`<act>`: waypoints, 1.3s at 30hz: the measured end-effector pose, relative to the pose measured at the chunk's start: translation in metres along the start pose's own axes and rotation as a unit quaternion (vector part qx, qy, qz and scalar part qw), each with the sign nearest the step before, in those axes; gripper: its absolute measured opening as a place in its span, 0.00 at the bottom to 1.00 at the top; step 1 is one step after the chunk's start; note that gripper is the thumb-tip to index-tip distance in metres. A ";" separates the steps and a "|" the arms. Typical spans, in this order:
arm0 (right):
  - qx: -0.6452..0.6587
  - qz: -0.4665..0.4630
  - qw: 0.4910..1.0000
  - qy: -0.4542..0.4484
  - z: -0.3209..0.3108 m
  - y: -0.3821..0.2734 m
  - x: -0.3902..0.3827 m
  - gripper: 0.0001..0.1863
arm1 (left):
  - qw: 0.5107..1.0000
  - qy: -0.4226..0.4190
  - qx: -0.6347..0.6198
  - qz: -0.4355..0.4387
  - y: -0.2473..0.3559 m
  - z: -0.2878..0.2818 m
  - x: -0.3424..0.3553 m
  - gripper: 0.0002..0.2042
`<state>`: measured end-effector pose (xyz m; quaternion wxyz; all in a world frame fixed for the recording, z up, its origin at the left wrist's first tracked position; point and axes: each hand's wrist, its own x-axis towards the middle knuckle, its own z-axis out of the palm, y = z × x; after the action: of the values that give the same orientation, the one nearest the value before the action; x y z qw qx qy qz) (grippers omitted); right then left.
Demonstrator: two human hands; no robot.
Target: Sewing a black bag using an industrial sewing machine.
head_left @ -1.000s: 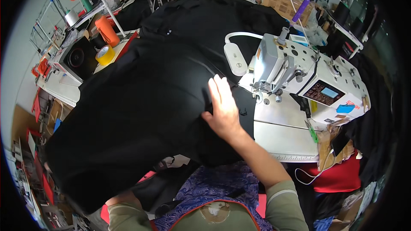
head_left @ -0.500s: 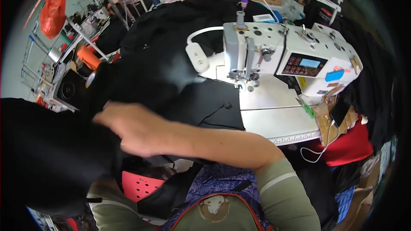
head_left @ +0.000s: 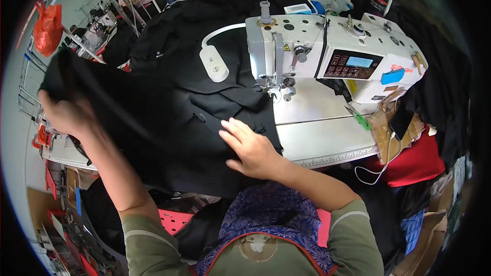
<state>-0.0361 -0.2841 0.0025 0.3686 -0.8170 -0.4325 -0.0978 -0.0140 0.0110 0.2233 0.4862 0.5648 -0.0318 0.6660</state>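
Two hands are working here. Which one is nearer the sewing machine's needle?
The right hand, palm down with fingers extended over black cloth, near the sewing machine. The left hand is far off, beside the cloth's raised left part.

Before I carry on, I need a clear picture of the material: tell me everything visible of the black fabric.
The black fabric looks smooth and pliable, with a faint sheen. It spreads over the white table, left of the sewing machine, and is rumpled near the needle. Its left part is raised in a fold at the left grip, where blur hides the exact hold; the right grip rests palm down on its right part. I cannot tell whether it is one piece.
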 end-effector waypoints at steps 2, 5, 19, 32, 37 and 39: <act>-0.044 0.029 0.995 0.085 0.011 0.027 0.022 0.38 | 0.980 0.010 -0.180 -0.085 -0.028 -0.004 -0.009 0.19; -0.113 0.172 0.970 0.131 0.024 0.041 0.073 0.38 | 0.978 0.037 -0.185 -0.092 -0.022 -0.019 -0.023 0.18; 0.704 -0.056 0.703 0.083 0.047 -0.056 0.234 0.14 | 0.999 -0.033 0.003 0.003 0.022 -0.029 -0.033 0.15; 0.363 0.167 0.894 -0.205 0.027 -0.004 0.023 0.21 | 0.845 -0.421 0.152 -0.293 -0.217 0.014 -0.110 0.17; 0.046 -0.043 0.998 -0.015 0.037 -0.017 0.005 0.13 | 0.605 -0.670 0.418 -0.096 -0.179 0.018 -0.121 0.25; 0.011 -0.053 0.998 0.014 0.040 -0.011 0.001 0.11 | 0.532 -0.580 0.610 0.095 -0.121 0.023 -0.119 0.31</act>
<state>-0.0502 -0.2521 -0.0203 0.3781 -0.7871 -0.4714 -0.1240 0.0722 -0.0112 0.0770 -0.1676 0.9801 0.0532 0.0922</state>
